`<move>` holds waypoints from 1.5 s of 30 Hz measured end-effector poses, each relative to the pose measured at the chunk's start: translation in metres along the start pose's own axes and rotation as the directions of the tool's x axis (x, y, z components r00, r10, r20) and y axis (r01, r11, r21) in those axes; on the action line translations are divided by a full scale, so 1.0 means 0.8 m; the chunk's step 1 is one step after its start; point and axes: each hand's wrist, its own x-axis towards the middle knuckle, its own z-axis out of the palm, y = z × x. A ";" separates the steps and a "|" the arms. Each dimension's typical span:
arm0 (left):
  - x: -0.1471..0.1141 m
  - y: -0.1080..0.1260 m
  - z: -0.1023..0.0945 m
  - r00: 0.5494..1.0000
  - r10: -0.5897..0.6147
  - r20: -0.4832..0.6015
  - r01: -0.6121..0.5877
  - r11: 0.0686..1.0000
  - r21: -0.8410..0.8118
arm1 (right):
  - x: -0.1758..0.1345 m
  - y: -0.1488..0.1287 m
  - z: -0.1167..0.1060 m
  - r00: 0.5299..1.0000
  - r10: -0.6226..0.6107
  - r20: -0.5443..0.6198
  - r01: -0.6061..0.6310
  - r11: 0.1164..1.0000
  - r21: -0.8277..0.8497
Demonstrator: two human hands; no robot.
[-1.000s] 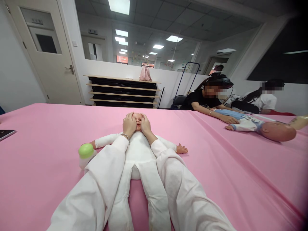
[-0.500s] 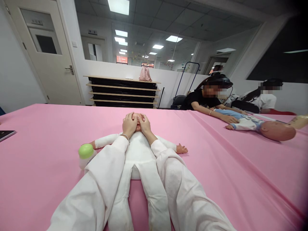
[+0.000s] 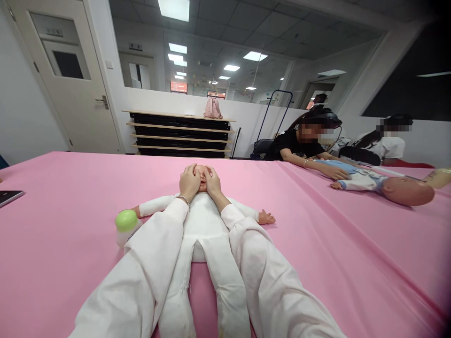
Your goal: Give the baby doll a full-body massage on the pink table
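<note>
A baby doll (image 3: 206,220) with a white cloth body lies on its back, its legs toward me and its arms spread sideways. My left hand (image 3: 190,182) cups the left side of its head, the fingers curved round it and the thumb on the face. On the opposite side my right hand (image 3: 213,181) cups the head the same way. Between my thumbs the doll's face (image 3: 202,178) shows in part; its sides are hidden under my hands. A green-capped bottle (image 3: 127,227) stands by the doll's arm at left, near my left sleeve.
Pink cloth (image 3: 70,263) covers the table. A phone-like dark slab (image 3: 10,197) lies at the left edge. At right, a co-worker (image 3: 299,145) has their hands at a doll in blue and white (image 3: 373,180). Another person (image 3: 391,141) sits farther back.
My thumbs have moved slightly apart and outward, so more of the doll's face shows between them. Both hands stay on its head.
</note>
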 end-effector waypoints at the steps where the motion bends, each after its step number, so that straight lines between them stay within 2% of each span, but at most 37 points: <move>1: 0.000 0.000 0.000 1.000 0.001 -0.002 -0.001 1.000 0.000 | 0.000 0.001 0.000 1.000 -0.011 -0.001 0.011 1.000 -0.001; 10: 0.001 -0.003 0.002 1.000 -0.028 -0.003 0.028 0.999 -0.023 | -0.001 -0.002 0.000 1.000 -0.005 0.013 0.005 1.000 -0.022; 17: 0.000 -0.002 0.001 0.999 -0.053 0.001 0.053 0.998 -0.027 | 0.000 -0.009 -0.001 0.999 0.054 0.008 -0.053 0.998 -0.034; 28: -0.003 -0.001 -0.001 0.999 -0.034 -0.008 0.033 0.999 -0.007 | -0.002 -0.002 -0.002 1.000 -0.020 0.019 0.021 1.000 -0.014; 41: -0.003 0.000 -0.004 0.998 -0.063 -0.007 0.064 0.998 0.009 | -0.001 -0.009 -0.001 0.999 0.041 0.034 -0.040 0.999 -0.021; 45: -0.004 0.001 -0.005 0.999 -0.054 -0.005 0.054 0.998 0.014 | -0.001 -0.005 0.000 0.999 0.020 0.026 -0.020 1.000 -0.004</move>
